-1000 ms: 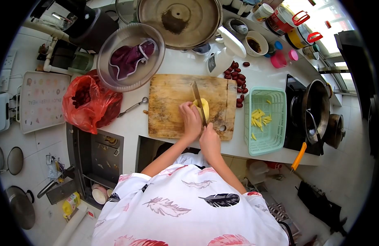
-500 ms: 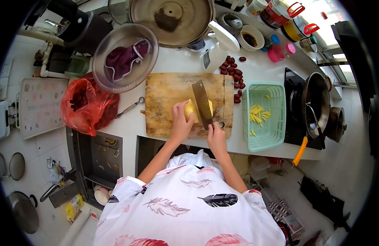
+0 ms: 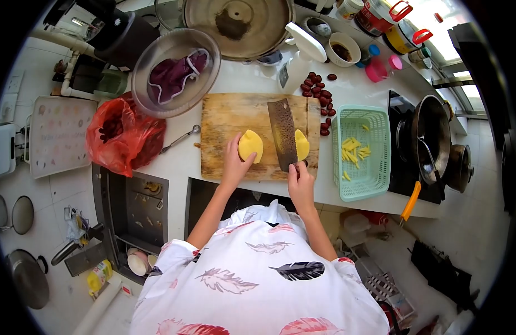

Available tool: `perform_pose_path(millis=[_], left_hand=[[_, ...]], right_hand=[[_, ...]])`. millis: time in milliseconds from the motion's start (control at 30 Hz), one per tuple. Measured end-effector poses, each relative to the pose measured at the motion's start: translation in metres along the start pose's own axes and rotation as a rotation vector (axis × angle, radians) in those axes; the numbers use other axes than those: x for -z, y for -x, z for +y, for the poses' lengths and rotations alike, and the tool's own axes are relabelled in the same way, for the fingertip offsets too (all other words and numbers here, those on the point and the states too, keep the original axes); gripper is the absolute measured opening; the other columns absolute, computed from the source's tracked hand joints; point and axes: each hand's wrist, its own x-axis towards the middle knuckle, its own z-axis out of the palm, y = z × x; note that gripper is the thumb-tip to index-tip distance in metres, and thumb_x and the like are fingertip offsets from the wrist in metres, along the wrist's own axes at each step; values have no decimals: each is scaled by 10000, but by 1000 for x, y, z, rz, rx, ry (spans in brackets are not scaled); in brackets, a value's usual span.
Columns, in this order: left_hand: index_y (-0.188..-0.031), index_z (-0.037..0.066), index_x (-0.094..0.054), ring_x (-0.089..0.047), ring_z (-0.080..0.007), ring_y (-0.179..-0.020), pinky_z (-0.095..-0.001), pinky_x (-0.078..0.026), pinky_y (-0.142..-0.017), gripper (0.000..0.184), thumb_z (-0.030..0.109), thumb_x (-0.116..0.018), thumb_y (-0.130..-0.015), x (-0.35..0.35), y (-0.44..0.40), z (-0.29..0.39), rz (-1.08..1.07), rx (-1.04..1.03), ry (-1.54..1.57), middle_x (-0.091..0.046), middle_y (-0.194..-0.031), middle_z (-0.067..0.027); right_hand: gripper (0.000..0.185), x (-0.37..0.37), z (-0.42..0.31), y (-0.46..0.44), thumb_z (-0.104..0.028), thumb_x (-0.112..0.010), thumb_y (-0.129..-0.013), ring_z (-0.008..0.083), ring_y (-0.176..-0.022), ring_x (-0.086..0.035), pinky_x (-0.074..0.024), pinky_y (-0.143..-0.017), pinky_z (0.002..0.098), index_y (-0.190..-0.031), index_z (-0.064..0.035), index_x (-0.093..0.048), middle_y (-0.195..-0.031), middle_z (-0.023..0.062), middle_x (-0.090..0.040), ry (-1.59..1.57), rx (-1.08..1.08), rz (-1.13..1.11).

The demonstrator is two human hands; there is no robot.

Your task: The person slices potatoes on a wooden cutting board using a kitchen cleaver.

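Note:
On the wooden cutting board, my left hand holds a peeled yellow vegetable chunk, potato-like, with its flat cut face showing. The fingers wrap its left and near sides. My right hand grips the handle of a cleaver, whose wide spotted blade points away from me and leans over the board. Against the blade's right side rests a smaller yellow cut piece. A gap of bare board separates the chunk from the cleaver. Most of the cleaver's handle is hidden by my right hand.
Right of the board are a green basket with yellow sticks, and a wok on the stove. Red dates and a spray bottle stand behind. At left are a red bag, a spoon, a basin and the sink.
The cleaver has moved right, away from the chunk, carrying the smaller piece along its right side. My left hand has turned the chunk, bringing its cut face into view.

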Motion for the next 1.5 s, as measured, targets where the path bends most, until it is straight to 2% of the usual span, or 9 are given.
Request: perform_pose_path(millis=[133,233,333,500,633,800,967,1333,1500], left_hand=[[-1264,7,-442,-517,-259,-1032,-339,-424,-881,515,147,-649,-814,-5,0,-13,37,-36,23,-478,-1149,-154],[-1257,7,-460,-554,-216,-945,-289,-450,-814,460,140,-622,-847,-1,-3,-11,-14,171,352,-495,-1109,-145],[-1226,-8,-485,-572,-180,-873,-255,-460,-768,396,141,-593,-876,4,-5,-4,-68,218,165,-507,-1067,-137],[-1199,-26,-465,-528,-298,-940,-355,-444,-813,592,232,-724,-733,-8,-4,-5,73,-31,-126,-521,-1079,-179],[-1159,-28,-466,-492,-347,-1019,-398,-423,-856,628,237,-759,-670,-11,-4,8,29,95,-111,-516,-1071,-198],[-1080,-27,-460,-479,-344,-1028,-369,-423,-854,505,149,-736,-696,-28,-2,26,-5,152,9,-479,-1053,-213],[-1148,-4,-455,-435,-369,-983,-407,-399,-846,557,-32,-658,-630,-27,8,43,-51,-195,-180,-466,-1017,-179],[-1172,43,-462,-424,-338,-1015,-410,-371,-849,536,34,-678,-681,-3,-9,19,227,-170,-827,-438,-1090,-163],[-1233,25,-425,-412,-375,-1091,-438,-388,-878,555,147,-676,-753,-8,7,27,221,-187,-715,-409,-1202,-198]], right_hand=[[131,2,-11,6,-104,-506,-894,412,-653,-579,-442,-547,438,-866,24,-505,-714,230,-593,101,46,-16],[101,-5,-14,11,-102,-510,-885,408,-648,-576,-441,-548,471,-854,-8,-489,-705,210,-585,221,159,-15],[93,-14,-21,17,-97,-510,-882,406,-641,-570,-443,-550,476,-858,-12,-485,-717,204,-581,272,182,-28],[82,-22,-25,23,-91,-506,-881,412,-643,-564,-445,-549,475,-868,-12,-486,-737,215,-577,260,188,-20],[81,-15,-28,21,-90,-501,-883,417,-650,-565,-442,-548,472,-865,-12,-490,-732,222,-581,224,137,-1],[92,-5,-25,18,-93,-492,-890,429,-665,-563,-435,-551,473,-887,-1,-497,-734,237,-586,168,122,46],[101,4,-21,17,-94,-486,-895,437,-681,-560,-431,-556,472,-888,7,-498,-744,244,-584,153,86,69],[99,3,-20,16,-87,-488,-894,433,-672,-557,-425,-552,469,-861,6,-490,-714,237,-575,142,90,60],[91,-1,-19,18,-85,-491,-890,431,-664,-560,-429,-551,465,-877,5,-495,-714,242,-577,97,108,54]])
